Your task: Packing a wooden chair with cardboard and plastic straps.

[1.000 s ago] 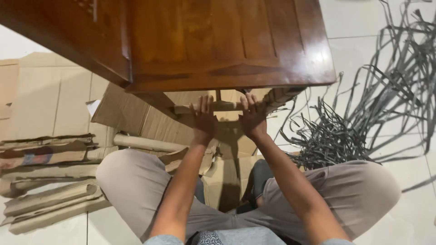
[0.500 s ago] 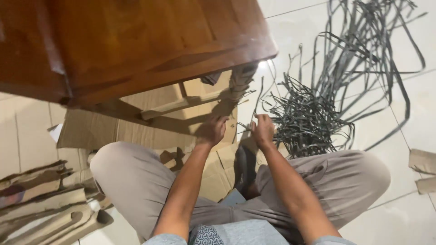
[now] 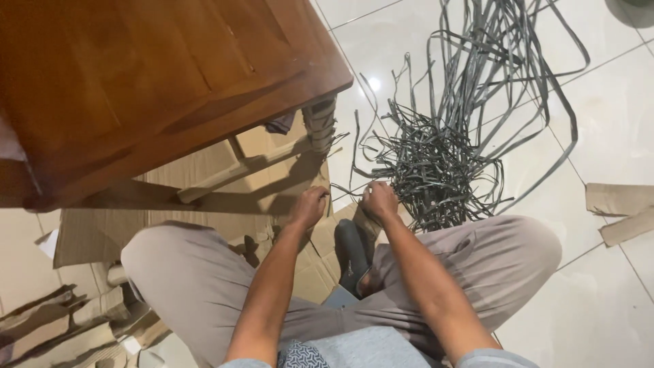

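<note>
**Two hands at the near edge of a grey strap tangle, under a wooden table corner**

Seated on the floor, knees spread wide, grey trousers. Left hand (image 3: 310, 206) low over the flattened cardboard (image 3: 225, 204), fingers curled inward in a loose fist; seems to pinch something thin, but cannot tell what, too small to see. Right hand (image 3: 379, 200) just to the right of it, also curled, knuckles up, touching the near edge of the pile of grey straps (image 3: 436, 163); whether a strap is really gripped, cannot tell. Both hands close together, not touching each other.

Strap pile on the white tiled floor (image 3: 599, 286), right of centre, dense and knotted at the near part, with long loose loops running far and to the right. Some thin ends reaching left toward the table leg.

Brown wooden table (image 3: 157, 88) filling the upper left, its corner hanging over the cardboard and hiding the floor behind. Table leg (image 3: 320, 126) wrapped in paper or card, standing just far of the left hand, with a wooden rail (image 3: 238, 174) going left from it. Shadow of the table across the cardboard.

Dark shoe-like object (image 3: 351, 252) between the legs, near the wrists. More torn cardboard pieces (image 3: 48, 320) piled at near left, two cardboard strips (image 3: 623, 211) lying apart at right.
</note>
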